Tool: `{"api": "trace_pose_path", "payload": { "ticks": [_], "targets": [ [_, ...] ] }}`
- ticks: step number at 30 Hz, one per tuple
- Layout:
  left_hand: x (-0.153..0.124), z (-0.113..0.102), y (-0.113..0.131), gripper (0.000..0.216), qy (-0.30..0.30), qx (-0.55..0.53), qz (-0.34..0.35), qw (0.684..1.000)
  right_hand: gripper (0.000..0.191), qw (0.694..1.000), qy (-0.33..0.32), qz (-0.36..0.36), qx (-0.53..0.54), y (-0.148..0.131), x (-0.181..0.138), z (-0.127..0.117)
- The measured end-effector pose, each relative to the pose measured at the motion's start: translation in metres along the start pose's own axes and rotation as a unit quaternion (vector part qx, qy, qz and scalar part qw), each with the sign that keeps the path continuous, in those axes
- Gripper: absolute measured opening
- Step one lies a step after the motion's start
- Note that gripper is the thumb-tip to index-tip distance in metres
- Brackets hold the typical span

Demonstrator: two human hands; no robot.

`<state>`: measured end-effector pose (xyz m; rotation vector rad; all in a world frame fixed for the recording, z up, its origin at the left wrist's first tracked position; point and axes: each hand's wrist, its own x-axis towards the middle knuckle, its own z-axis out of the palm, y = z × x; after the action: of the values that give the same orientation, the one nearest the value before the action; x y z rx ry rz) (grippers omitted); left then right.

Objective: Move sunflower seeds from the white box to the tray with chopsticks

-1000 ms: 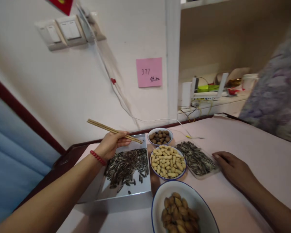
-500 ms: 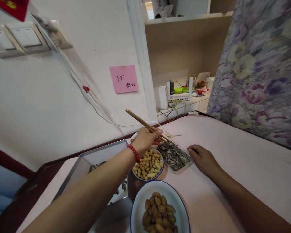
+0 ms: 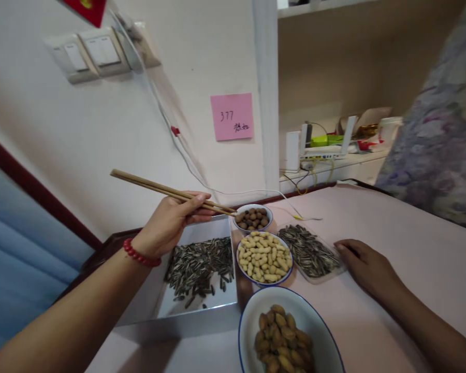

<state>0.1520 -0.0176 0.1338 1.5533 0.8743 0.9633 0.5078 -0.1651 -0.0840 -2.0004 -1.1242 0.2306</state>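
My left hand (image 3: 178, 217) is closed round a pair of wooden chopsticks (image 3: 155, 187), above the far edge of a white box (image 3: 166, 324) of sunflower seeds (image 3: 202, 264). Their tips point right and overlap the rim of a small bowl (image 3: 272, 217) of round brown nuts; no seed can be made out between them. My right hand (image 3: 367, 264) rests on the table, fingers curled, at the right edge of a clear plastic tray (image 3: 322, 280) filled with sunflower seeds. Between box and tray stands a blue-rimmed bowl (image 3: 262, 284) of peanuts (image 3: 266, 256).
A larger white bowl (image 3: 252, 316) with brown shelled nuts (image 3: 281, 339) is nearest me. A white cable (image 3: 252, 192) runs down the wall onto the pink-covered table (image 3: 423, 228). A router (image 3: 322, 153) stands on the shelf behind, beside a floral curtain (image 3: 435, 150).
My left hand has moved left with the chopsticks, from over the seed tray to above the box. The right hand stays beside the tray. The view has turned left.
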Motion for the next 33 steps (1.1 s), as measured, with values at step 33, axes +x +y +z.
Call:
{"api": "trace_pose_path", "payload": {
  "ticks": [33],
  "targets": [
    [0.021, -0.016, -0.110, 0.021, -0.057, 0.361, -0.014, 0.931, 0.051, 0.997, -0.013, 0.063, -0.037, 0.014, 0.004, 0.001]
  ]
}}
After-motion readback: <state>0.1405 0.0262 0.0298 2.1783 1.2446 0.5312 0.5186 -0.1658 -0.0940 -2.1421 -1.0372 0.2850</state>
